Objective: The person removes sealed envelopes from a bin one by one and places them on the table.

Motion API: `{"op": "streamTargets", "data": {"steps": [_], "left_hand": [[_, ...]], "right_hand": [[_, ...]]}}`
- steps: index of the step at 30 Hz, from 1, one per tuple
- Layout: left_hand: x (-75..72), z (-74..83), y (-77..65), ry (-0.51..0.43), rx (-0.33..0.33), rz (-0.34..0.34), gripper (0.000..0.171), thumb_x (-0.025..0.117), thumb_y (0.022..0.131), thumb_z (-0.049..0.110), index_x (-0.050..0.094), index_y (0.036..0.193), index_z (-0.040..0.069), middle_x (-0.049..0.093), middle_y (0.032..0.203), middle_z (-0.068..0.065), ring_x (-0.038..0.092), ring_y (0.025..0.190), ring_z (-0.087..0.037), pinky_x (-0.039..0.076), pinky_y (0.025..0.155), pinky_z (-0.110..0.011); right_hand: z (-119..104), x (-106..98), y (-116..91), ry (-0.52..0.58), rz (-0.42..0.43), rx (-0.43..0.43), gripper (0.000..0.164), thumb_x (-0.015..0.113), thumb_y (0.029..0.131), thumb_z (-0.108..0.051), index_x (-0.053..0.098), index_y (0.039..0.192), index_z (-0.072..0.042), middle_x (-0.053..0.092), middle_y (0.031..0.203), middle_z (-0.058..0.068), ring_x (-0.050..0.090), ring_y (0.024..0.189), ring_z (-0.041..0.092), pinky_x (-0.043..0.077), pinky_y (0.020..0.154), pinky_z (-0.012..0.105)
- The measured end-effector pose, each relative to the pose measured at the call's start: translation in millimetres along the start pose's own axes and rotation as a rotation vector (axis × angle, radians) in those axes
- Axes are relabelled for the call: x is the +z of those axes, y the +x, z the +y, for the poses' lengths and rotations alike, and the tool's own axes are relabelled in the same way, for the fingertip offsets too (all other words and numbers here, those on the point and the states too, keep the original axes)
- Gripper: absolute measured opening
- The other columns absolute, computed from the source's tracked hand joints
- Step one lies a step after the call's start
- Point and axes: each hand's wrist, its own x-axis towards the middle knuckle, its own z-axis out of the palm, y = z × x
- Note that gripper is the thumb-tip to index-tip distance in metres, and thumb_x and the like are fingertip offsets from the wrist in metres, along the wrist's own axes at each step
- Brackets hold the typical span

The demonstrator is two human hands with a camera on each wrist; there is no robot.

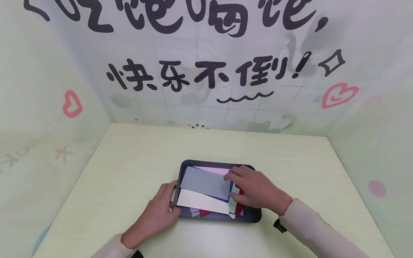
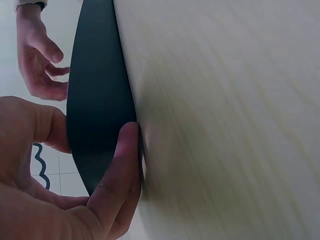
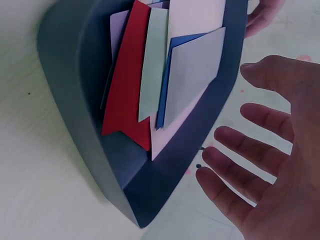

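Observation:
A dark grey rectangular tray (image 1: 253, 216) sits on the table, holding several flat card pieces that overlap. On top lies a grey card (image 1: 204, 182), beside a white one (image 1: 203, 201). The right wrist view shows a red card (image 3: 125, 90), a pale green card (image 3: 154, 65) and a sliver of a blue card (image 3: 162, 100). My left hand (image 1: 158, 211) grips the tray's left end, its digits on both sides of the wall (image 2: 97, 75). Over the tray's right part hovers my right hand (image 1: 259, 188), fingers spread and loosely bent, holding nothing; it hides some cards in the head view.
The pale wooden table (image 1: 145, 150) extends around the tray. Printed white walls stand at the back (image 1: 200, 114), left (image 1: 38, 150) and right (image 1: 374, 150), with black lettering on the back one. A black wrist device (image 1: 279, 225) shows at the right sleeve.

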Motion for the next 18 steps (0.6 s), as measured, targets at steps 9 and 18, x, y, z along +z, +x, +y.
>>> {"op": "streamTargets", "data": {"steps": [9, 18], "left_hand": [[-0.4, -1.1, 0.0, -0.012, -0.013, 0.006, 0.081, 0.066, 0.076, 0.011, 0.035, 0.151, 0.008, 0.045, 0.135, -0.004, 0.055, 0.083, -0.006, 0.045, 0.063, -0.025], [1.0, -1.3, -2.0, -0.014, -0.018, 0.011, 0.082, 0.065, 0.075, 0.011, 0.036, 0.151, 0.007, 0.045, 0.134, -0.004, 0.055, 0.082, -0.006, 0.045, 0.062, -0.025]], "right_hand": [[0.2, 13.5, 33.0, 0.032, -0.084, -0.019, 0.041, 0.063, 0.09, -0.035, 0.059, 0.129, -0.024, 0.054, 0.127, -0.004, 0.054, 0.107, 0.014, 0.049, 0.082, 0.031], [-5.5, 32.9, 46.8, 0.046, -0.136, -0.041, 0.056, 0.066, 0.086, -0.051, 0.054, 0.138, -0.032, 0.048, 0.139, -0.002, 0.051, 0.111, 0.016, 0.049, 0.08, 0.032]]}}
